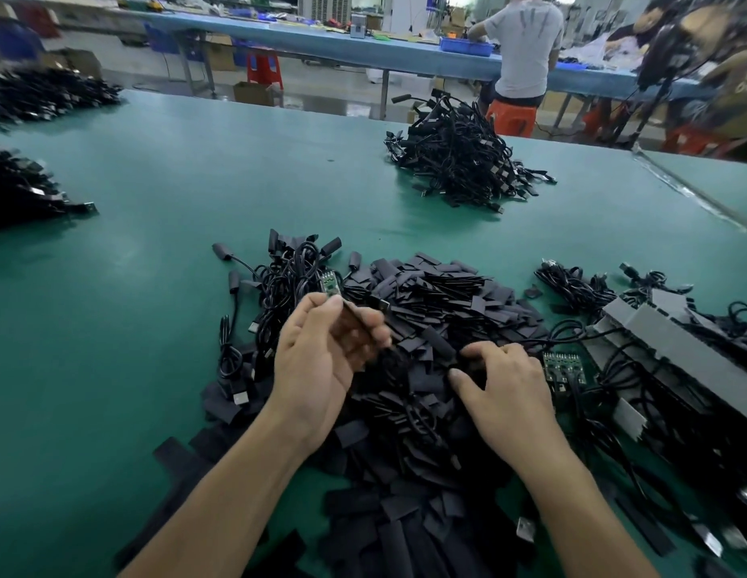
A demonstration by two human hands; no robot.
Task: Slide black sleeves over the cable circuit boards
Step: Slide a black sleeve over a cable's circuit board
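- left hand [322, 356]: fingers motion-blurred; dark strip [359, 323] across them is unreadable, could be sleeve or cable
- circuit board [331, 282] it pinches: lower end hidden behind the fingers
- right hand [501, 385]: fingertips buried in sleeve pile [426, 302]; can't confirm a grip on any sleeve
- forearms [246, 486]: both cut by near edge
- cable heaps [26, 194] far left: blurred, cut by left edge
- person [524, 48] standing far: head cut by top edge

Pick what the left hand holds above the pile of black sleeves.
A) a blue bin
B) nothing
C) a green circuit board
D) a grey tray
C: a green circuit board sticks up from the fingertips of the left hand, which pinches its lower end above the sleeve pile.
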